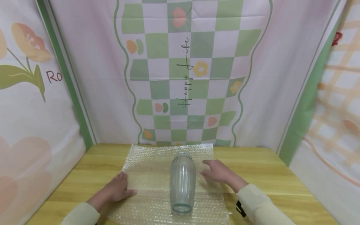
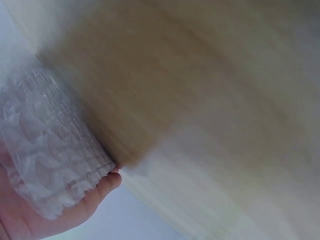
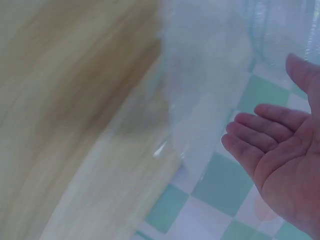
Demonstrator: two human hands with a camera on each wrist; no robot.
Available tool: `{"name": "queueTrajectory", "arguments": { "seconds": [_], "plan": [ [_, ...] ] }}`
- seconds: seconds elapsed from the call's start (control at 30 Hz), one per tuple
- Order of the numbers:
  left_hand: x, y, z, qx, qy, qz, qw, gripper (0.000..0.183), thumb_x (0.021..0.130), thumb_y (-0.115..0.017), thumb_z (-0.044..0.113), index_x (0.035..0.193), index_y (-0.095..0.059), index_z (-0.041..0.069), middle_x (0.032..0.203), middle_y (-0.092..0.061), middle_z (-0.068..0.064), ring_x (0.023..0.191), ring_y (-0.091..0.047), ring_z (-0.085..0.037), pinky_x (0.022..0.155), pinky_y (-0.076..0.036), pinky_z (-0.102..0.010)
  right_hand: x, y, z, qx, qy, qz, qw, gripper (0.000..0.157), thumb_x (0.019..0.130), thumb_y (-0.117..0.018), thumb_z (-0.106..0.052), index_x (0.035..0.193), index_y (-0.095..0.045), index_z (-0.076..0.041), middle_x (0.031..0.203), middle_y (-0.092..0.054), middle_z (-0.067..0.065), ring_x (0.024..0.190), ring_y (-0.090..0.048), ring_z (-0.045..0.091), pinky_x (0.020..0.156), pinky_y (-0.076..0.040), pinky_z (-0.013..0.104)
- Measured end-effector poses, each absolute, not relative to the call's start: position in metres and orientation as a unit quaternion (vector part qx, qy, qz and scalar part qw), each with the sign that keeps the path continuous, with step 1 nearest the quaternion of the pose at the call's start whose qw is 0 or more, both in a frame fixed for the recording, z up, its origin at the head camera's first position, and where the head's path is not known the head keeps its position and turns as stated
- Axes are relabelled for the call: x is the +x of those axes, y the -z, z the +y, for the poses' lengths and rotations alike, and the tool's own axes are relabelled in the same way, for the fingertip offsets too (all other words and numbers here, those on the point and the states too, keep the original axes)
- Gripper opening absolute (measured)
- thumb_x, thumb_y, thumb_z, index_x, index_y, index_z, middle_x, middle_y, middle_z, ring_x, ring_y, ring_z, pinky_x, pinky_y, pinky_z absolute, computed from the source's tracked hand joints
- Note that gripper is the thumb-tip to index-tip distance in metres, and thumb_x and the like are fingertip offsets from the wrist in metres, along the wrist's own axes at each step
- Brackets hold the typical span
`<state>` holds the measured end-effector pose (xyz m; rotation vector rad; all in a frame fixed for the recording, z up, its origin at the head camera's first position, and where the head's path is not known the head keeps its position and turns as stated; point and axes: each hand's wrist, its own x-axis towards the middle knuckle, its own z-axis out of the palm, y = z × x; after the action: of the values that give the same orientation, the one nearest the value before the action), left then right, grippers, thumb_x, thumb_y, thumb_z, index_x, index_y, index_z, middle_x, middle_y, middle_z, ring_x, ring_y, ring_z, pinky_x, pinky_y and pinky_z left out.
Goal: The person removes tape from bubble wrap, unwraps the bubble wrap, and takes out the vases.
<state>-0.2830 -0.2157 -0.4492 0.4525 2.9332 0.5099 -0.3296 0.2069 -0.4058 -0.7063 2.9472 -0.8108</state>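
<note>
A ribbed clear glass vase [image 1: 182, 181] lies on its side on a sheet of bubble wrap [image 1: 152, 175]. The base of the vase faces the near side and its mouth points away. At the sheet's left edge rests my left hand [image 1: 116, 189], thumb spread toward the vase. In the left wrist view, the bubble wrap [image 2: 50, 145] covers much of that palm, and a fingertip reaches its border. My right hand [image 1: 217, 172] hovers right of the vase, holding nothing. The right wrist view shows its palm [image 3: 295, 175] bare, fingers extended and thumb apart.
The wooden table [image 1: 258, 175] shows on both sides of the sheet. Behind it hangs a green-and-white checkered cloth [image 1: 180, 68]. Printed curtains stand at the left [image 1: 25, 109] and right [image 1: 332, 125] of the table.
</note>
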Motion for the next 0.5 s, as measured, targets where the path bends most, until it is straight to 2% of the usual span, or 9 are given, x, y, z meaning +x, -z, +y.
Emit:
{"name": "queueTrajectory", "arguments": {
  "seconds": [0.2,0.33,0.5],
  "plan": [
    [-0.282,0.449,-0.215,0.156,-0.172,0.971,0.060,0.094,0.091,-0.063,0.046,0.132,-0.027,-0.030,0.137,-0.019,-0.052,0.131,-0.020,-0.061,0.110,-0.021,-0.063,-0.330,0.395,0.190,-0.195,0.296,0.935,-0.031,0.049,0.099,-0.057,-0.025,0.125,-0.055,0.016,0.126,-0.056,0.031,0.119,-0.052,0.045,0.101,-0.041,0.054],
    [-0.282,0.448,-0.216,0.157,-0.175,0.970,0.063,0.094,0.091,-0.063,0.045,0.132,-0.026,-0.031,0.138,-0.018,-0.052,0.132,-0.019,-0.061,0.110,-0.020,-0.063,-0.330,0.391,0.176,-0.157,0.328,0.931,-0.031,0.056,0.100,-0.053,-0.035,0.127,-0.054,0.015,0.124,-0.058,0.030,0.115,-0.055,0.043,0.099,-0.044,0.053],
    [-0.281,0.447,-0.215,0.148,-0.176,0.970,0.076,0.093,0.092,-0.062,0.045,0.133,-0.025,-0.030,0.139,-0.017,-0.051,0.133,-0.018,-0.059,0.111,-0.019,-0.062,-0.328,0.387,0.160,-0.115,0.352,0.929,-0.001,0.070,0.098,-0.049,-0.050,0.130,-0.052,0.013,0.122,-0.060,0.028,0.112,-0.057,0.040,0.095,-0.048,0.051]
  ]
}}
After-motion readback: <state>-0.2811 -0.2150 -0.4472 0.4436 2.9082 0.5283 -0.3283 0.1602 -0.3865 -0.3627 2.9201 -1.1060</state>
